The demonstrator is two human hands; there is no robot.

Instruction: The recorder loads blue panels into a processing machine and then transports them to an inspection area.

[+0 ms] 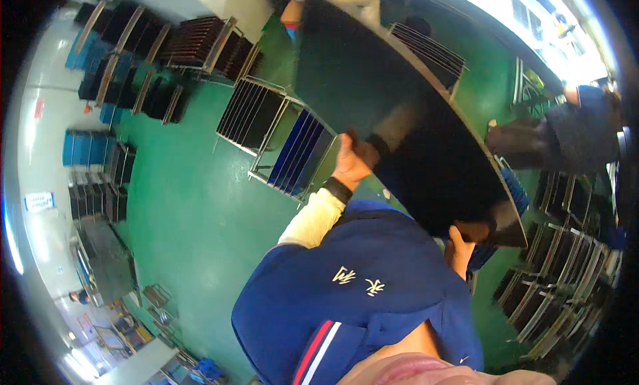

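A large glossy black panel (399,132) spans the middle and upper right, tilted, with its far end at the top. My left hand (351,164) grips its near long edge about midway, thumb up on the dark face; the fingers underneath are hidden. My right hand (459,250) is closed on the panel's near right corner, thumb over the edge, its other fingers out of sight behind. The dark surface mirrors my hands. A black band (338,190) is round my left wrist, below it a pale yellow sleeve (313,218).
Wire racks with upright dark panels (253,115) and blue panels (298,152) stand left of my panel. More loaded racks (200,45) line the upper left and the right side (559,272). One person (559,132) is at the right, another (356,2) beyond the panel. The floor (193,205) is green.
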